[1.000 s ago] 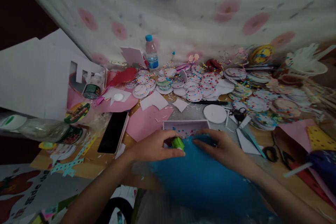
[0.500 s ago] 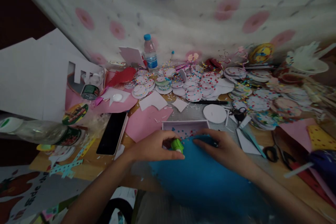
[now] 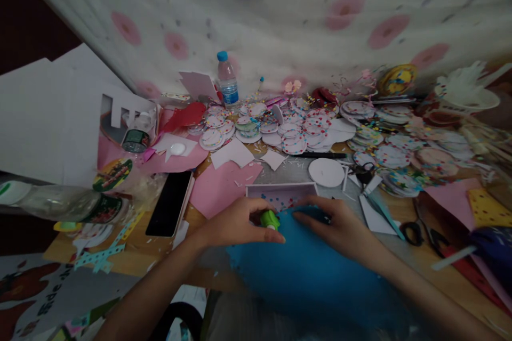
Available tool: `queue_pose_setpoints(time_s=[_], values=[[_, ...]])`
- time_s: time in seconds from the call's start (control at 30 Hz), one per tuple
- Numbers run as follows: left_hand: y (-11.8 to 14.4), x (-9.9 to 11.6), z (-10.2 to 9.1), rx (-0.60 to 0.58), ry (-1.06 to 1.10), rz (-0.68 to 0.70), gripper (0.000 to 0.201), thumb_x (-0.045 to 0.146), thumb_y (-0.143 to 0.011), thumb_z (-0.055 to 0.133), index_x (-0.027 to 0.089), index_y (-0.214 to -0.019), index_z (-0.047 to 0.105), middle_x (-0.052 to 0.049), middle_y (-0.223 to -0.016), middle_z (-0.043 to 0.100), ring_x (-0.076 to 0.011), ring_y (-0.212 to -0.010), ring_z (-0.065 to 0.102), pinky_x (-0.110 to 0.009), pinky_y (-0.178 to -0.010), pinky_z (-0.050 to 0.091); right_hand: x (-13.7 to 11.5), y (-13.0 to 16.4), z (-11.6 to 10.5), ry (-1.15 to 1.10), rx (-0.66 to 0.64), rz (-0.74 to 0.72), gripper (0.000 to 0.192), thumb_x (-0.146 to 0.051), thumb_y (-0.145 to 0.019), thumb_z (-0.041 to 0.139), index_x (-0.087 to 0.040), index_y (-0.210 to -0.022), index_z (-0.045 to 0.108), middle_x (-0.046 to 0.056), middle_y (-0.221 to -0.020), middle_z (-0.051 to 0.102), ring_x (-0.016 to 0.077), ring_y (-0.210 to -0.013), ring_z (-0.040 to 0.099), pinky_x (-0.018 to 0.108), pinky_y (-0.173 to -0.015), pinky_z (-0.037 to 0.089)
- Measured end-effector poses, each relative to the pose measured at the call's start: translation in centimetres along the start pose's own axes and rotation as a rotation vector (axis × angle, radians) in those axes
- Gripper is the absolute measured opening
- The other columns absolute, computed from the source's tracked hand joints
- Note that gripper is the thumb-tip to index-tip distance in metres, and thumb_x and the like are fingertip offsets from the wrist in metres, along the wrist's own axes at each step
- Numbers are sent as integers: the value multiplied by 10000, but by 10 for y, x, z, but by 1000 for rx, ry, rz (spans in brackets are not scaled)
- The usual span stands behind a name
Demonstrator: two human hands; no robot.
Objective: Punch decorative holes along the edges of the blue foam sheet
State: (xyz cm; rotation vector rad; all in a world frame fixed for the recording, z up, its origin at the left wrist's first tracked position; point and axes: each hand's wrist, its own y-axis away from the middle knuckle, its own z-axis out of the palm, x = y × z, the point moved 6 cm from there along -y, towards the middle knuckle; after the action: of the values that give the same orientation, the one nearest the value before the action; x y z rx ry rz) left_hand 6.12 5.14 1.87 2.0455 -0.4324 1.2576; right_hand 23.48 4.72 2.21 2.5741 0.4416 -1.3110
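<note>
My left hand (image 3: 236,224) is closed around a small green punch (image 3: 270,219) that sits on the near edge of a blue sheet (image 3: 308,272). My right hand (image 3: 338,226) lies on the same blue sheet a little to the right, fingertips pinching its far edge. Just beyond both hands stands a shallow white tray (image 3: 280,189) with small coloured cut-outs inside it.
A black phone (image 3: 170,209) lies left of my hands, beside pink paper (image 3: 222,184). Several dotted paper discs (image 3: 296,130) cover the far table, with a water bottle (image 3: 226,80) behind. A white disc (image 3: 326,172), scissors (image 3: 416,232), lying bottles (image 3: 64,202) and white card sheets (image 3: 48,117) surround the spot.
Both hands and the punch stay in nearly the same place; the view has shifted slightly, nothing else has moved.
</note>
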Motion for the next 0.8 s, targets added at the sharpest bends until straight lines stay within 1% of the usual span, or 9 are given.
queue_pose_setpoints(time_s=[0.1, 0.2, 0.27, 0.4, 0.53, 0.67, 0.8], values=[[1, 1, 0, -33, 12, 6, 505, 486, -696, 749, 176, -1083, 651, -17, -891, 633, -174, -854, 585, -267, -733, 465, 1, 0, 0, 1, -3, 8, 188, -333, -866, 544, -211, -890, 684, 9, -790, 707, 160, -686, 624, 244, -610, 456], [2, 2, 1, -100, 64, 5, 552, 409, -728, 742, 200, -1216, 590, -27, -995, 643, -179, -942, 589, -296, -824, 473, 1, 1, -1, 2, 6, 13, 188, -339, -865, 545, -207, -881, 678, 14, -799, 709, 169, -714, 633, 250, -626, 463], [3, 2, 1, -122, 78, 6, 561, 377, -749, 727, 202, -1255, 562, -36, -1045, 641, -184, -979, 588, -317, -867, 471, 2, 1, -1, 2, 11, 14, 195, -342, -863, 543, -205, -886, 679, 17, -793, 710, 172, -703, 631, 255, -622, 468], [3, 1, 1, -123, 92, -13, 528, 368, -748, 730, 199, -1222, 571, -47, -1057, 649, -200, -997, 601, -347, -883, 474, 1, 2, -1, -1, 7, 14, 204, -347, -859, 547, -205, -906, 686, 22, -786, 712, 174, -683, 626, 264, -615, 470], [2, 1, 2, -124, 144, -17, 539, 345, -738, 743, 183, -1213, 549, -65, -1085, 643, -201, -1026, 601, -343, -894, 470, 1, 2, -2, 3, 8, 15, 197, -338, -862, 544, -201, -901, 681, 20, -793, 715, 168, -685, 627, 261, -616, 465], [2, -1, 3, -121, 144, -28, 431, 366, -762, 719, 181, -1128, 589, -42, -991, 641, -187, -957, 607, -323, -837, 483, 1, 3, -3, -1, 19, 20, 195, -337, -861, 545, -203, -901, 680, 18, -798, 719, 164, -671, 621, 261, -606, 469], [2, 0, 2, -115, 117, -14, 390, 367, -766, 714, 181, -1091, 606, -31, -960, 635, -182, -939, 600, -323, -845, 477, -1, 3, -4, -3, 22, 17, 204, -342, -859, 546, -197, -902, 684, 22, -802, 723, 167, -670, 625, 268, -614, 474]])
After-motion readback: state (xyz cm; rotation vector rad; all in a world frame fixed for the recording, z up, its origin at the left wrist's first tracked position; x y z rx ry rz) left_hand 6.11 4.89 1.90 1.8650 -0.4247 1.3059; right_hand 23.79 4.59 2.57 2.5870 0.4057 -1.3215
